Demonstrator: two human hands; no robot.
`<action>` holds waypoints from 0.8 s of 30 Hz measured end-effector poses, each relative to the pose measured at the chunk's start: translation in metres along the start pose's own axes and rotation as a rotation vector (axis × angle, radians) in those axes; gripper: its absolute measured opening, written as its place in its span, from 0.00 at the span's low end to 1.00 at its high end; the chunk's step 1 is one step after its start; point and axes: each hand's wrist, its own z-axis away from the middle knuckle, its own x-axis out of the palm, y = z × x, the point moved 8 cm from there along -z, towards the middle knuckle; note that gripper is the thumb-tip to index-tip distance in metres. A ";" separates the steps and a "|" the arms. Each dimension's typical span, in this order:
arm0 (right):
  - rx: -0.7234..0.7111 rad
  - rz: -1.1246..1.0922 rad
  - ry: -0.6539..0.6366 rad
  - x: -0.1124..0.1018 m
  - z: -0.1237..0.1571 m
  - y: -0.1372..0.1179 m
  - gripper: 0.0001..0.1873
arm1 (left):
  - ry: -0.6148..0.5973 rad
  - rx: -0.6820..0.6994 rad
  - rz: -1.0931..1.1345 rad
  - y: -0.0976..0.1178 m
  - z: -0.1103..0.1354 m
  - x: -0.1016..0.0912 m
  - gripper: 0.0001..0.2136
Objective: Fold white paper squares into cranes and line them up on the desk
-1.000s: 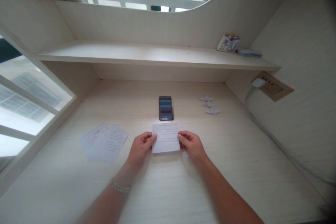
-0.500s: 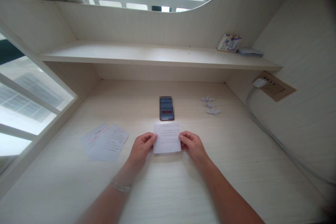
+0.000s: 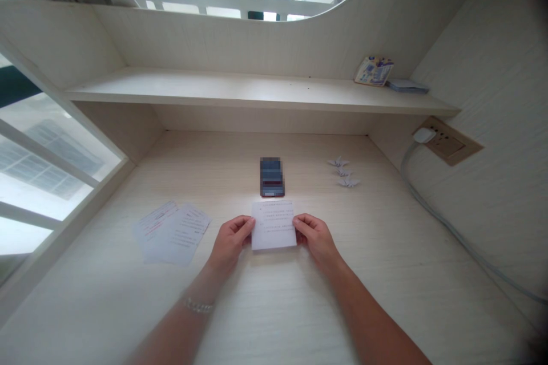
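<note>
A square sheet of paper (image 3: 274, 228) with printed lines of text is held just above the desk, tilted toward me. My left hand (image 3: 233, 236) pinches its left edge between thumb and fingers. On the opposite edge my right hand (image 3: 312, 235) grips the same sheet in a like pinch. Straight beyond the paper lies a phone (image 3: 272, 177), its screen blurred out. Several small folded paper cranes stand in a column at the right, the nearest crane (image 3: 349, 182) closest to my right hand.
More printed sheets (image 3: 171, 234) lie overlapping at the left of the desk (image 3: 274, 308). A shelf (image 3: 214, 82) spans the back, bearing a colourful packet (image 3: 374, 71) and a flat stack (image 3: 406, 86). A grey cable (image 3: 445, 234) runs from the wall socket (image 3: 449, 140) down the right side.
The paper has shifted very slightly to the right and its tilt looks a little different. Both hands keep their pinch on its edges.
</note>
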 end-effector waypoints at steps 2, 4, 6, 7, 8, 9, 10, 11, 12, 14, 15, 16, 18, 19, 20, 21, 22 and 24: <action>0.006 -0.010 0.002 0.000 0.000 0.000 0.12 | -0.006 0.003 0.028 0.000 0.000 0.000 0.11; 0.011 -0.012 0.006 0.000 0.000 0.000 0.12 | -0.009 0.008 0.039 -0.001 -0.001 -0.001 0.11; 0.016 -0.015 0.008 -0.001 0.000 0.000 0.12 | -0.011 0.010 0.037 -0.001 -0.001 -0.001 0.10; 0.017 -0.017 0.007 -0.001 0.000 0.000 0.12 | -0.012 0.009 0.034 -0.001 -0.001 -0.001 0.10; 0.018 -0.021 0.006 0.000 0.000 0.000 0.12 | -0.013 0.009 0.030 -0.001 -0.001 -0.001 0.11; 0.019 -0.024 0.004 0.000 0.000 0.001 0.12 | -0.015 0.006 0.026 -0.001 -0.001 -0.001 0.11; 0.019 -0.027 0.002 0.000 0.000 0.001 0.11 | -0.016 0.004 0.022 -0.001 -0.001 -0.001 0.11; 0.020 -0.029 0.000 0.000 0.000 0.001 0.11 | -0.016 0.003 0.020 -0.001 -0.001 -0.001 0.12; 0.020 -0.032 -0.001 0.000 0.000 0.001 0.11 | -0.015 0.005 0.021 -0.001 -0.001 -0.001 0.12; 0.022 -0.036 0.000 0.000 0.000 0.001 0.11 | -0.019 0.011 0.028 -0.001 -0.001 -0.001 0.11; 0.024 -0.037 0.001 0.000 0.000 0.002 0.11 | -0.022 0.016 0.031 -0.001 -0.001 0.000 0.11; 0.027 -0.036 0.002 0.000 0.000 0.002 0.11 | -0.025 0.020 0.034 -0.001 -0.001 0.000 0.10; 0.034 -0.034 0.003 0.000 -0.001 0.003 0.11 | -0.033 0.024 0.037 -0.001 -0.001 0.000 0.10; 0.037 -0.033 0.003 0.000 -0.001 0.003 0.11 | -0.036 0.024 0.038 -0.002 -0.001 0.001 0.10; 0.037 -0.033 0.003 0.000 -0.001 0.003 0.11 | -0.038 0.024 0.039 -0.002 -0.001 0.001 0.10; 0.035 -0.032 0.003 0.000 -0.001 0.003 0.11 | -0.039 0.025 0.039 -0.002 -0.001 0.000 0.10; 0.032 -0.032 0.004 0.000 -0.002 0.003 0.11 | -0.038 0.025 0.039 -0.002 -0.001 0.000 0.10; 0.029 -0.030 0.000 0.000 -0.002 0.003 0.11 | -0.033 0.025 0.036 -0.002 -0.001 -0.001 0.10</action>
